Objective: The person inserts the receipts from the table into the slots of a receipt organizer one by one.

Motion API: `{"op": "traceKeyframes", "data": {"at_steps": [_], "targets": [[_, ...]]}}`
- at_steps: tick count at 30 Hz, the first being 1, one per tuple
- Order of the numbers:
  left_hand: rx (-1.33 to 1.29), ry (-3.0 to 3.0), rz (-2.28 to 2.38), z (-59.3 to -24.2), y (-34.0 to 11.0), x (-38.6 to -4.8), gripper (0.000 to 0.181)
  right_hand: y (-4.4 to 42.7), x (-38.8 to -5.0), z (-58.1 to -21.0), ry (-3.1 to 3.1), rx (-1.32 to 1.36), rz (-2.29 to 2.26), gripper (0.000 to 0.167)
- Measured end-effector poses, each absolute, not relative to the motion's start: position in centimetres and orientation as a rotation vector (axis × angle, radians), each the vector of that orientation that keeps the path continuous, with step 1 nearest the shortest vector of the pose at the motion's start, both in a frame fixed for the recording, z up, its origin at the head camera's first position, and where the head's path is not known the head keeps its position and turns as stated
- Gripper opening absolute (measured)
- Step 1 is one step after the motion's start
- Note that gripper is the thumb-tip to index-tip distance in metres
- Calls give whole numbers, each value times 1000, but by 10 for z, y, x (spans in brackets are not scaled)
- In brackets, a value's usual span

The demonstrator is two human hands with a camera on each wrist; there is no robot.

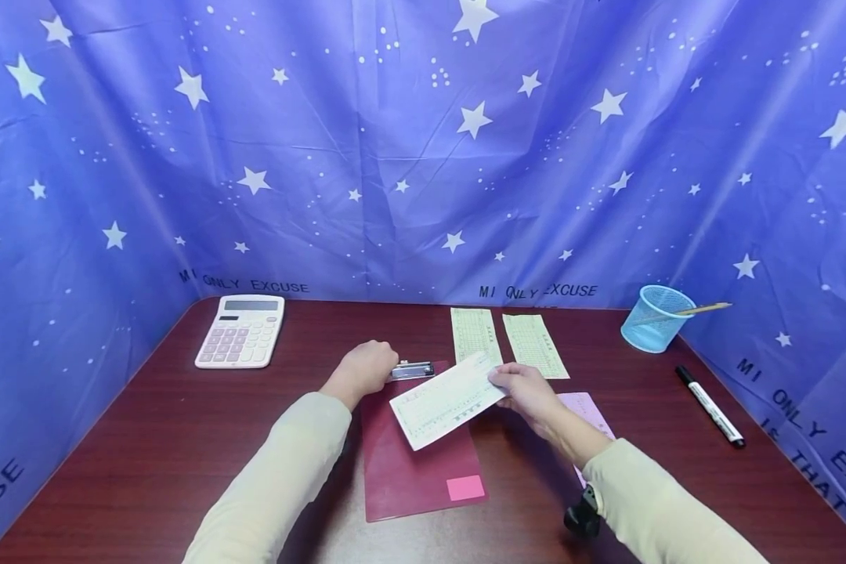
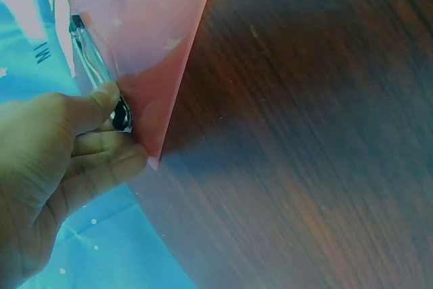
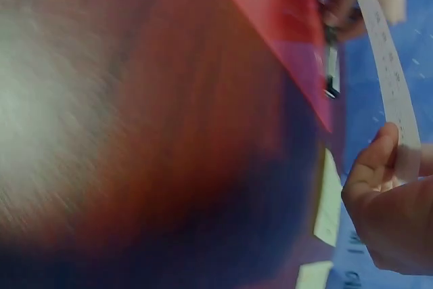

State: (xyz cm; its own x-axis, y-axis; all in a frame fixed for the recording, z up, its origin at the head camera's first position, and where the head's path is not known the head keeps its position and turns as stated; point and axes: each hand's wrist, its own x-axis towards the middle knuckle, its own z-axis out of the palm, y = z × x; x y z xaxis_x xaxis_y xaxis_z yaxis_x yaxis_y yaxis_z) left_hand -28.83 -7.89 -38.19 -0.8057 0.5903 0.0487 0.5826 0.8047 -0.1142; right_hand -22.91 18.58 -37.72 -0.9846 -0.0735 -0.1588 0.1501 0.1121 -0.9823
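Observation:
A dark red clipboard (image 1: 423, 470) with a pink label lies on the table. My left hand (image 1: 369, 368) grips the left end of its metal clip (image 1: 412, 371); in the left wrist view the thumb of that hand (image 2: 61, 147) presses on the clip (image 2: 98, 65), with the other fingers at the board's corner. Over the board, my right hand (image 1: 532, 395) pinches a white printed slip (image 1: 444, 399) by its right end. In the right wrist view the slip (image 3: 387, 59) is seen nearly edge-on between the thumb and fingers of the right hand (image 3: 392, 214).
Two pale green slips (image 1: 475, 333) (image 1: 534, 345) lie behind the right hand. A purple slip (image 1: 588, 411) is partly under the right forearm. A calculator (image 1: 242, 333) stands back left; a blue mesh cup (image 1: 652, 321) with a pencil and a marker (image 1: 710, 407) are at the right.

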Motion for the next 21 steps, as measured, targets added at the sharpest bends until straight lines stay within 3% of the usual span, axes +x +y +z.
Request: {"op": "traceKeyframes", "data": {"at_steps": [21], "targets": [[-861,-2995,184,-380,-72,-290,11,135,-227,-401,2260,261,-1949,20]]}}
